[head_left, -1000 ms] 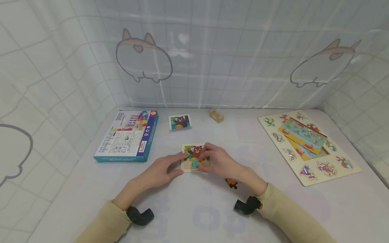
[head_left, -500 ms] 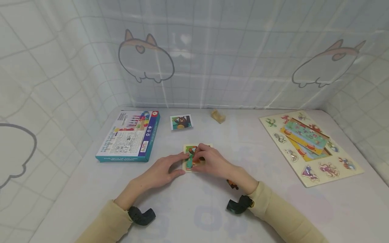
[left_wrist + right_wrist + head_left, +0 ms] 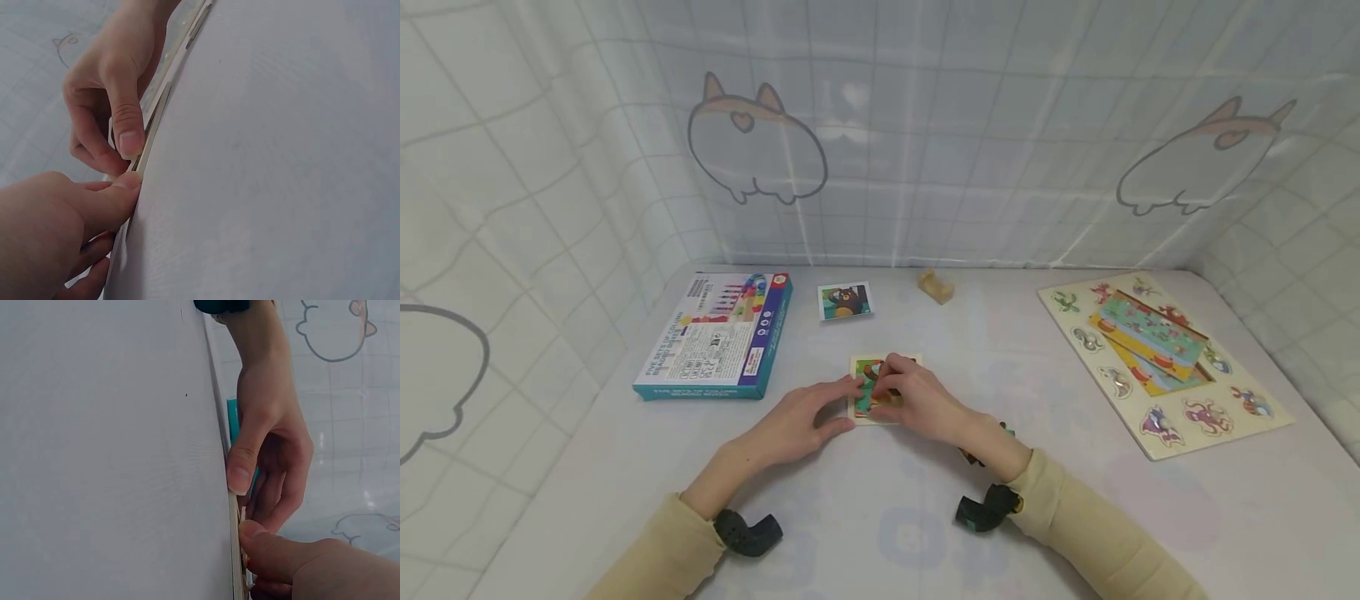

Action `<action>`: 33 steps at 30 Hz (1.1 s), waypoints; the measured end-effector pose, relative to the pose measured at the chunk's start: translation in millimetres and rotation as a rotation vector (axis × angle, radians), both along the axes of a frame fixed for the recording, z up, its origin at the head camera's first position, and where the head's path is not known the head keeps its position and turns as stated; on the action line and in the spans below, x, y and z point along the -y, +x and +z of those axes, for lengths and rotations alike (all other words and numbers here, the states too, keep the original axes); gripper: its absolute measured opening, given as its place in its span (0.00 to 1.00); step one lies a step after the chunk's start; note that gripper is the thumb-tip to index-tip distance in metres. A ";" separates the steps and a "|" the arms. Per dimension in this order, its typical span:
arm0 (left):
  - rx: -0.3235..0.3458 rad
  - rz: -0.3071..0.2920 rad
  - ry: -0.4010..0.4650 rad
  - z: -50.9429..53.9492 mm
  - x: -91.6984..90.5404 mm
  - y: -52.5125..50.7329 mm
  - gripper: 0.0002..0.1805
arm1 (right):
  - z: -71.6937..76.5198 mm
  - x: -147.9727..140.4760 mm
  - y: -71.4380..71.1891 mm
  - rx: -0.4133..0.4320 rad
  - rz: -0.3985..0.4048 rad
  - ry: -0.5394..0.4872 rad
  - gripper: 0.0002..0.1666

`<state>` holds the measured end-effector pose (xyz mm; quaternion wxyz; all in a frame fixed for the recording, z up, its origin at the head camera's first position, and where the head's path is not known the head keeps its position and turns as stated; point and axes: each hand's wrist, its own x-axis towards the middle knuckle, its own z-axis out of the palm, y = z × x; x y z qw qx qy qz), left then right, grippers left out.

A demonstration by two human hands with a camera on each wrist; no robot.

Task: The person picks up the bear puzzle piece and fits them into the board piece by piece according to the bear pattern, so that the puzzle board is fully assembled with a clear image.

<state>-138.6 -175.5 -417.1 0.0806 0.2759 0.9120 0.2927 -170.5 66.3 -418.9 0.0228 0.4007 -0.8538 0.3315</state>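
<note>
A small wooden jigsaw board (image 3: 884, 421) with a cream rim and a green and orange picture lies in front of me. My left hand (image 3: 790, 423) holds its left side, the index finger at the upper part and the thumb near the lower corner. My right hand (image 3: 928, 404) is over the board's middle and right, pinching a puzzle piece between thumb and index finger; the fingers hide most of that piece. In the left wrist view the board (image 3: 153, 128) shows edge-on under both hands. A loose puzzle piece (image 3: 972, 457) lies partly hidden under my right wrist.
Beyond the board lie a bear picture card (image 3: 846, 301) and a small yellowish tape-dispenser-like object (image 3: 936, 287). At left is a teal-edged box (image 3: 707, 342). A wooden animal puzzle board (image 3: 1120, 400) at right carries colourful panels (image 3: 1150, 333). A grid-patterned curtain (image 3: 925, 167) surrounds the table.
My right hand has shifted left over the board, now covering the brown bear visible a second ago. More of the loose pieces shows beside the right wrist. My left hand stays put.
</note>
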 end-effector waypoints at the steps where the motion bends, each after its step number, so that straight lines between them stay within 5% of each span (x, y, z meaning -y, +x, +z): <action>1: -0.007 -0.007 0.006 -0.1 0.3 -0.1 0.25 | -0.7 0.5 -0.3 -0.005 0.001 -0.001 0.09; 19: -0.092 -0.055 -0.067 1.5 -5.8 0.9 0.19 | -0.1 2.2 -0.4 -0.062 -0.007 0.000 0.05; 28: -0.095 -0.065 -0.103 3.2 -9.2 1.8 0.21 | 3.1 -9.8 -7.2 0.044 -0.045 0.002 0.02; 33: -0.106 -0.066 -0.103 2.4 -10.0 2.6 0.20 | 4.7 -15.3 -12.5 0.023 -0.088 0.032 0.05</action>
